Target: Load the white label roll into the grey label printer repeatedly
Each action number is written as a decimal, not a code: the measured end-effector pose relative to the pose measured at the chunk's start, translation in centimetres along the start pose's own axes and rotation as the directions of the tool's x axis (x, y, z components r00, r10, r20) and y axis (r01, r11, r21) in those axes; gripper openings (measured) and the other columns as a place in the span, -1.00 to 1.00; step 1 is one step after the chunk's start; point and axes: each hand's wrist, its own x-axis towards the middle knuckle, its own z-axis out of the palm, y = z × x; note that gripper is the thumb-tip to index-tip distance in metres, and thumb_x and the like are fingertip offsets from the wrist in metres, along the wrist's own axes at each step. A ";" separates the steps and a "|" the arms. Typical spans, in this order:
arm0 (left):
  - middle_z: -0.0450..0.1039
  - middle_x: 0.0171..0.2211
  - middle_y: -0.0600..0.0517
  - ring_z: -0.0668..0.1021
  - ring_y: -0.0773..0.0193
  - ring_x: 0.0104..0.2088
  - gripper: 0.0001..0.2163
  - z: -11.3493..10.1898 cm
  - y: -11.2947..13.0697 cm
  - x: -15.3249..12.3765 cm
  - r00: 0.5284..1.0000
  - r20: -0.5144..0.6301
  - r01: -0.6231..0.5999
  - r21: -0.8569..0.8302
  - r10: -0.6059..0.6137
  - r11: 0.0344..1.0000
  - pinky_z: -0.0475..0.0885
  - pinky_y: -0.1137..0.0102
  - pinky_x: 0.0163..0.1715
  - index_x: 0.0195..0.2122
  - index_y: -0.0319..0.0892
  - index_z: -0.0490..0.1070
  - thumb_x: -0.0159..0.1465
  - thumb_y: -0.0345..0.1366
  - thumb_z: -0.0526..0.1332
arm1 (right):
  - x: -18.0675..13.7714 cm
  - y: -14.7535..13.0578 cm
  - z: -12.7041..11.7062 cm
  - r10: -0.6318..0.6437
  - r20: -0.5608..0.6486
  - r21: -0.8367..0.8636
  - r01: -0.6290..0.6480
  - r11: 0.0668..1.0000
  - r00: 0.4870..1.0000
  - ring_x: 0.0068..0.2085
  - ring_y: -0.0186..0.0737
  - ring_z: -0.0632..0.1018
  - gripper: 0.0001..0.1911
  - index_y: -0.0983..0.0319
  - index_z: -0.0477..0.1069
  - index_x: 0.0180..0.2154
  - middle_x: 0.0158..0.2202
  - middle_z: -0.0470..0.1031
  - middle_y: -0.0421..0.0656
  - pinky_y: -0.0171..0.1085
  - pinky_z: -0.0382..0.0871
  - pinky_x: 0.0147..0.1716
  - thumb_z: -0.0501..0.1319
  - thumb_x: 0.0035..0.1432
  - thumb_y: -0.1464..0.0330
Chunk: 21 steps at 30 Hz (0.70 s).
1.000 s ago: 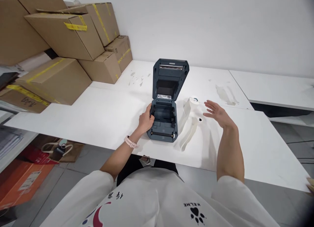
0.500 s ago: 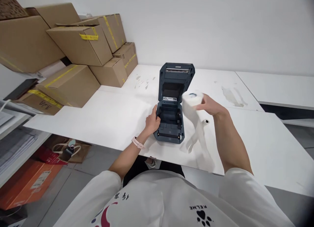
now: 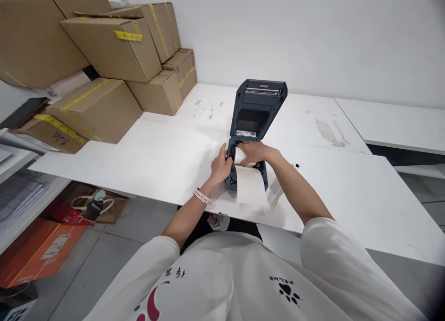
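Observation:
A dark blue label printer [image 3: 259, 101] stands on the white table [image 3: 163, 159] with its lid tipped up and back. My right hand [image 3: 253, 152] is closed over a white paper roll [image 3: 239, 156] sitting down in the printer's open bay. A loose strip of the paper [image 3: 251, 187] hangs forward over the printer's front edge. My left hand [image 3: 221, 166] grips the left side of the printer's base, thumb at the bay wall. A pink watch is on my left wrist.
Several cardboard boxes [image 3: 114, 52] with yellow tape are stacked at the back left of the table. A second white table [image 3: 392, 124] adjoins on the right. Below the left edge lie an orange box [image 3: 38, 251] and a brown bag [image 3: 93, 205] on the floor.
My right hand took the paper roll from the table right of the printer, carried it left and set it down into the open bay. My left hand stayed on the printer's side.

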 end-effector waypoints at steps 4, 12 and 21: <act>0.17 0.45 -0.15 0.35 0.14 0.39 -0.35 0.9 -1.2 0.3 0.999 0.034 0.010 -0.274 -0.001 0.962 0.32 0.21 0.29 0.48 -0.11 -0.10 0.39 -0.23 0.03 | -4.7 -1.3 2.7 -0.044 -0.289 0.086 0.072 0.994 0.956 0.32 0.18 0.39 -0.39 0.31 0.22 0.35 0.33 0.35 0.12 0.05 0.34 0.23 0.14 0.37 0.21; 0.04 0.50 -0.09 0.26 0.16 0.44 -0.36 1.1 -1.3 0.2 0.993 0.118 0.066 -0.447 -0.014 0.892 0.32 0.28 0.33 0.47 -0.12 -0.06 0.40 -0.18 0.07 | -10.3 -6.0 9.7 0.007 -0.466 0.121 0.056 0.991 0.885 0.44 0.14 0.26 -0.40 0.17 0.27 0.37 0.44 0.20 0.01 0.15 0.22 0.36 0.02 0.45 0.05; 0.14 0.46 -0.10 0.34 0.15 0.39 -0.42 1.1 -0.8 0.2 0.995 0.096 0.060 -0.472 -0.016 0.880 0.34 0.25 0.32 0.44 -0.13 0.05 0.40 -0.22 0.05 | -10.2 -5.5 10.2 0.022 -0.445 0.126 0.038 0.991 0.895 0.47 0.12 0.19 -0.36 0.06 0.20 0.41 0.50 0.07 -0.04 0.24 0.02 0.41 -0.01 0.42 -0.03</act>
